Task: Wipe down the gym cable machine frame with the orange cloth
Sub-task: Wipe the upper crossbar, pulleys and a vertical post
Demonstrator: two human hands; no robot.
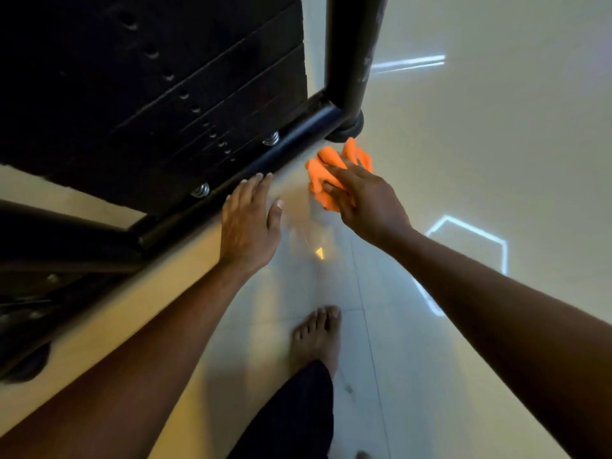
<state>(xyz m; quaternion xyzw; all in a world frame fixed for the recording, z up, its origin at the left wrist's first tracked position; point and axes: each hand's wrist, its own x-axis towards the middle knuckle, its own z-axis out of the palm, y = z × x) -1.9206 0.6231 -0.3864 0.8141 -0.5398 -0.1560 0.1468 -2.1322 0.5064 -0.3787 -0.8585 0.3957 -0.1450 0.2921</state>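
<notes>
The black cable machine frame has a low horizontal base bar [251,164] that meets an upright post [351,51] at a round foot [347,129]. My right hand [364,200] grips the bunched orange cloth [326,167] just in front of that foot, slightly off the bar. My left hand [248,220] is flat with straight fingers, its fingertips at the near side of the base bar. Whether they touch the bar is unclear.
The black weight stack [149,77] with pin holes sits behind the base bar on two springs. Another dark frame piece [49,246] lies at the left. My bare foot [318,336] stands on the glossy pale tile floor [480,160].
</notes>
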